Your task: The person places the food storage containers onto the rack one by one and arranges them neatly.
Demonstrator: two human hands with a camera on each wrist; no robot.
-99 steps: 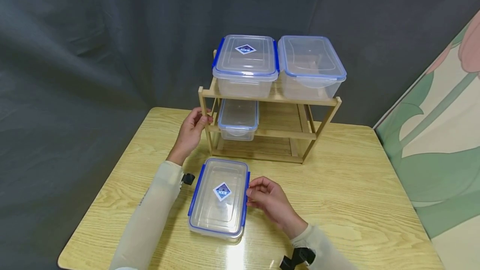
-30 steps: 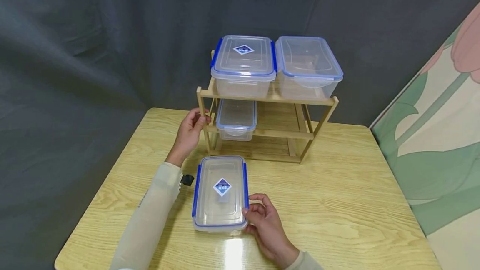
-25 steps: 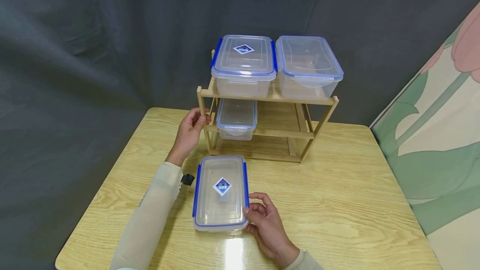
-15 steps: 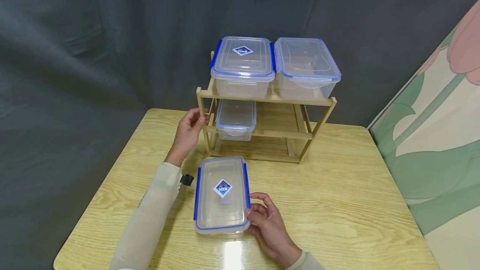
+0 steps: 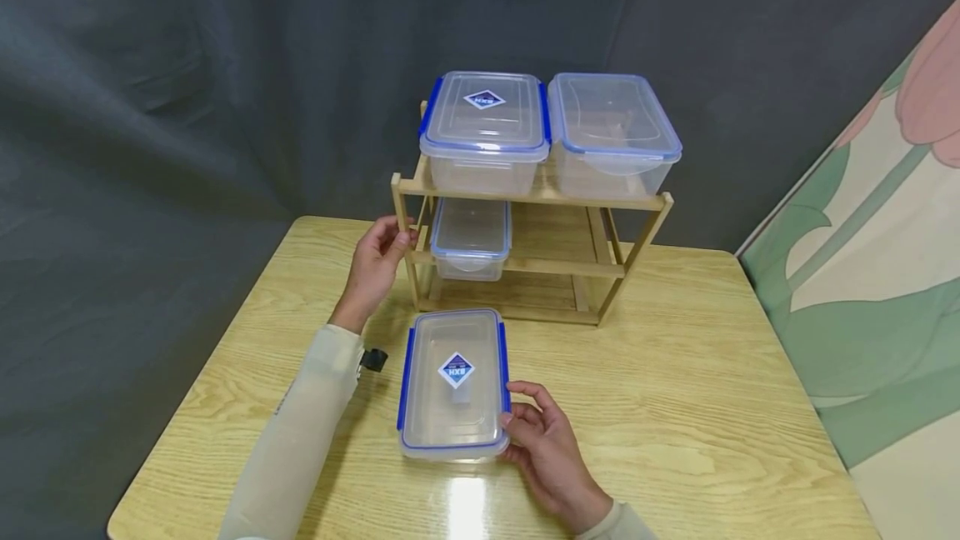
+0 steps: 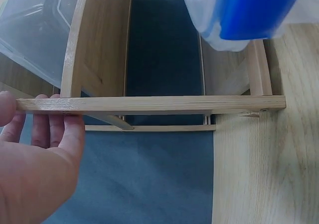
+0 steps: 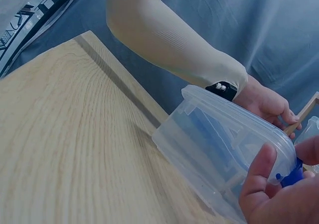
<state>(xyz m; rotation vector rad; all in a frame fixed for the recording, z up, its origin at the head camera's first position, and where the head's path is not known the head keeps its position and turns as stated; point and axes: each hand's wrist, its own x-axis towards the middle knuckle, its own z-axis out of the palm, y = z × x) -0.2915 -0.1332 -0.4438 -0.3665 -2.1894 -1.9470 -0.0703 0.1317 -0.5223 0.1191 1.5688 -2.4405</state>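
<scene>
My right hand [image 5: 551,452] holds the right side of a clear lidded food container [image 5: 450,419], thumb on the rim near its front corner. The container has blue side clips and a diamond-shaped label. It appears slightly raised off the table; a shadow lies beneath it in the right wrist view. My left hand [image 5: 372,269] grips the front left post of a wooden shelf rack [image 5: 517,265]; in the left wrist view its fingers [image 6: 72,134] wrap behind the post. A smaller clear container [image 5: 471,232] stands on the middle shelf, right beside this hand.
On the rack's top shelf stand two larger lidded containers, one with blue clips [image 5: 483,136] on the left and a plainer one [image 5: 618,136] on the right. The wooden table [image 5: 712,373] extends around the rack. A dark curtain [image 5: 225,65] hangs behind.
My right hand has moved toward the container's front corner and gripped it. The container has turned straighter and, in the last half second, shifted slightly right and away. My left hand stays on the post.
</scene>
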